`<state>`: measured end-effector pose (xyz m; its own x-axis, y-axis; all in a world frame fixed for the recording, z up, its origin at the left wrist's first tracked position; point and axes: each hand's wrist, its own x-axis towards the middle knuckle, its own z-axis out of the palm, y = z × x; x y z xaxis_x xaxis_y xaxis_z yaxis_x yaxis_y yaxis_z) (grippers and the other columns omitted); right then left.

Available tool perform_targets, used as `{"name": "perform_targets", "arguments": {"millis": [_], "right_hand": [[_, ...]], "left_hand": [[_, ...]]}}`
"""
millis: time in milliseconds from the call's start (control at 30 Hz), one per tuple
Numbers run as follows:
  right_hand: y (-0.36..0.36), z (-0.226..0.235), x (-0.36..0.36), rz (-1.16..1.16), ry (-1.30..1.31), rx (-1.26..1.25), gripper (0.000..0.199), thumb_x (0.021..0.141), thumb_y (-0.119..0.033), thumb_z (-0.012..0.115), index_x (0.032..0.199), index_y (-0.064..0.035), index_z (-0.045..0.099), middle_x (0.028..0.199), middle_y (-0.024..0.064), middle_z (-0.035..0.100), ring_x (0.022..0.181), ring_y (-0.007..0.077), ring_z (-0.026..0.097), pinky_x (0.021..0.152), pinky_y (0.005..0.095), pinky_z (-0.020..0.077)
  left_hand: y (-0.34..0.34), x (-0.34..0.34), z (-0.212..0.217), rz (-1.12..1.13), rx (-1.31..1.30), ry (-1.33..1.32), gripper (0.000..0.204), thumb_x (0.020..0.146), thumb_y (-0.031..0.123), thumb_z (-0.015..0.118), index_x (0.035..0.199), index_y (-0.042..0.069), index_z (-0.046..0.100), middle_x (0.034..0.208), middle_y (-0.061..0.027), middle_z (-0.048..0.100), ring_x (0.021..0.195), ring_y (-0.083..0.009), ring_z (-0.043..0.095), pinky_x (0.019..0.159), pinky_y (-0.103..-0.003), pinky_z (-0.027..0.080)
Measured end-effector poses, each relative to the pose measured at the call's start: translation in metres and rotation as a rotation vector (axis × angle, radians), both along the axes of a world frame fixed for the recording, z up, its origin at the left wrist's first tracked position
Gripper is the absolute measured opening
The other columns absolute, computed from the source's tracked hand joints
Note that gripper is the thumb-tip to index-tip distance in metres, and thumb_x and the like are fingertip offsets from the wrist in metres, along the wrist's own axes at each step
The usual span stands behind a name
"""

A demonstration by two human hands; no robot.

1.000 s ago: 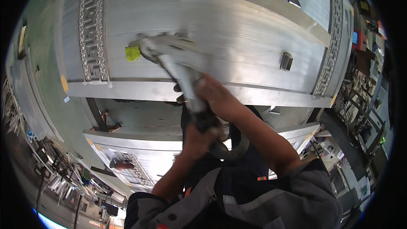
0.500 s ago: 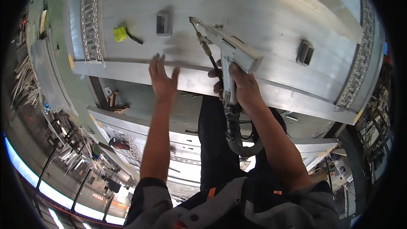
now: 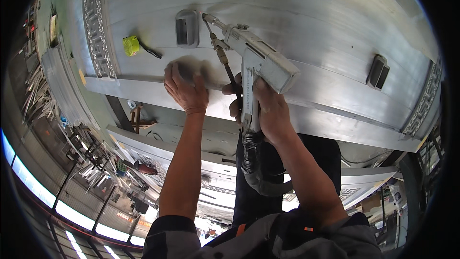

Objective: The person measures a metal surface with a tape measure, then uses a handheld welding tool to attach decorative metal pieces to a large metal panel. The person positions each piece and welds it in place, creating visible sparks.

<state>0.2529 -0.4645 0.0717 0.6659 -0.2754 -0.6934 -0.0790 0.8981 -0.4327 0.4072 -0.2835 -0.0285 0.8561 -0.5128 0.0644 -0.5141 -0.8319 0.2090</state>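
Observation:
My right hand (image 3: 273,110) is wrapped round the handle of a white handheld laser welding gun (image 3: 258,55). A thin wire-feed tube runs along its front to the nozzle, and a taped dark hose leaves the handle's lower end. The nozzle points to the far left, close beside a grey rectangular metal fitting (image 3: 193,29) with a slot in it. My left hand (image 3: 186,88) is at the near edge of a large silver metal panel (image 3: 306,33), fingers apart and holding nothing. Whether its fingertips press on the panel is hard to tell.
A yellow-green tape measure (image 3: 130,46) with a dark strap lies left of the fitting. Another slotted fitting (image 3: 378,72) sits on the panel's right. Patterned strips (image 3: 98,24) line the panel's sides. Below its near edge, a second panel (image 3: 220,168) lies lower down near my legs.
My left hand has come to the panel's near edge, its fingers more bent. The welding gun's nozzle has shifted left, nearer the slotted fitting. The whole view has moved slightly.

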Motion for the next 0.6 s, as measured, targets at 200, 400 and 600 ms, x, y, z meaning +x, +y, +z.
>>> {"name": "perform_targets", "arguments": {"millis": [200,400,600], "right_hand": [[0.007,-0.008,-0.001,-0.005,-0.026,-0.019,0.052,0.108,-0.050,0.046,0.126,-0.0015,0.054,0.109,0.0178,0.072,0.071,0.0174,0.070,0.057,0.0296,0.0556],[0.018,-0.009,0.003,0.020,-0.054,-0.058,0.047,0.109,-0.044,0.048,0.128,-0.0016,0.054,0.115,0.0169,0.070,0.078,0.0174,0.070,0.063,0.0309,0.0566],[0.036,-0.013,0.008,-0.050,-0.090,-0.068,0.043,0.109,-0.039,0.053,0.128,-0.0003,0.054,0.117,0.0159,0.068,0.080,0.0172,0.069,0.066,0.0313,0.0570]], "left_hand": [[-0.007,0.034,0.008,0.135,-0.240,0.194,0.053,0.091,0.024,0.075,0.133,-0.001,0.056,0.127,-0.0177,0.054,0.118,-0.0342,0.054,0.104,-0.047,0.043],[-0.082,0.087,0.050,0.015,-0.230,0.431,0.041,0.081,0.022,0.086,0.108,-0.003,0.068,0.095,-0.0111,0.069,0.083,-0.0227,0.064,0.080,-0.037,0.053],[-0.097,0.115,0.056,-0.009,0.032,0.558,0.040,0.077,0.026,0.091,0.091,-0.004,0.068,0.078,-0.0113,0.070,0.067,-0.0208,0.062,0.067,-0.033,0.052]]}}
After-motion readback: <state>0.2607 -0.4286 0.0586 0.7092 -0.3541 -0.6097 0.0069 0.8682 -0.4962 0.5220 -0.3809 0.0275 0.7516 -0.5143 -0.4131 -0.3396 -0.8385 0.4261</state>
